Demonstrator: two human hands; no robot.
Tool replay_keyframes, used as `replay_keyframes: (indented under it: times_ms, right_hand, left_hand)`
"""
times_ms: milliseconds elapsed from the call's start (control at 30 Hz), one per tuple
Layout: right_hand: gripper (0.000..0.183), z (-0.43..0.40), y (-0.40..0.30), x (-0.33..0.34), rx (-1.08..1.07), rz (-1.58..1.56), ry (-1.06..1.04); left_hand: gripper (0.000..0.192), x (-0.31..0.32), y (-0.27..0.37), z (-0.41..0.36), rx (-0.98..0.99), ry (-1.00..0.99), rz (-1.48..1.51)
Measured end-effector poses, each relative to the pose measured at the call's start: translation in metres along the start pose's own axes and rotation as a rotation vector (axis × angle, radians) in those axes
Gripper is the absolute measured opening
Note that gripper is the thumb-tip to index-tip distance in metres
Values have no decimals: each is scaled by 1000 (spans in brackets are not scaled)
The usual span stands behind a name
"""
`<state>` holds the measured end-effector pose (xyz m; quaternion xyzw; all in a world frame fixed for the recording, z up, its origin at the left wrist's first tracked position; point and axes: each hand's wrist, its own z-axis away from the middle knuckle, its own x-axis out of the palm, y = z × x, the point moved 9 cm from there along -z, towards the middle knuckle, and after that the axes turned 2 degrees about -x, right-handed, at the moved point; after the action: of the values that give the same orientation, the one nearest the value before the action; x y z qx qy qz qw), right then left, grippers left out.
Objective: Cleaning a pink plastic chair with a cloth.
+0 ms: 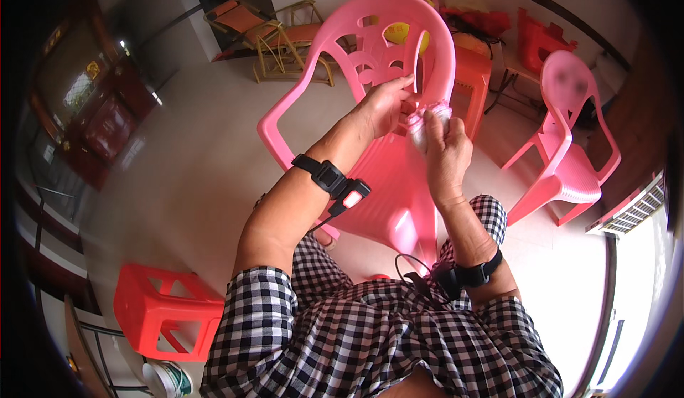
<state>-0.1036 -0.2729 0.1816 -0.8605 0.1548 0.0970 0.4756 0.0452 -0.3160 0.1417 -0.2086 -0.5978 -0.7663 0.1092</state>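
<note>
In front of me stands a pink plastic armchair (374, 195) with a cut-out backrest and a ribbed seat. A white cloth with a frilly pink edge (420, 131) lies against its right armrest, and my right hand (449, 149) pinches it, thumb on top. Just left of the cloth is my left hand (389, 105), its fingers bent close to the cloth and the armrest. Those fingertips are partly hidden, so whether they grip anything is unclear. The cloth and hands cover part of the armrest.
A second pink chair (572, 179) is at the right, and a red plastic stool (165, 312) is tipped over at the lower left, near a white bucket (166, 379). Behind are a folding recliner (267, 29) and stacked orange-red stools (470, 72). Bright light enters at lower right.
</note>
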Motion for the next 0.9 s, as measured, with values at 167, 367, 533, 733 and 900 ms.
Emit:
replay_keyframes:
  times_ms: [167, 367, 533, 733, 900]
  right_hand:
    - [38, 7, -12, -3, 7, -74, 7]
    - [40, 31, -46, 2, -137, -169, -7]
    - [36, 41, -79, 7, -333, -332, -70]
    - [36, 59, -56, 47, -372, -351, -127]
    - [37, 56, -67, 45, -373, -249, -196]
  left_hand:
    - [31, 24, 2, -13, 105, 40, 111]
    - [29, 23, 27, 46, 284, 186, -19]
    - [32, 29, 54, 97, 379, 255, -132]
    - [35, -29, 35, 95, 579, 395, -117]
    - [39, -32, 35, 104, 570, 409, -130]
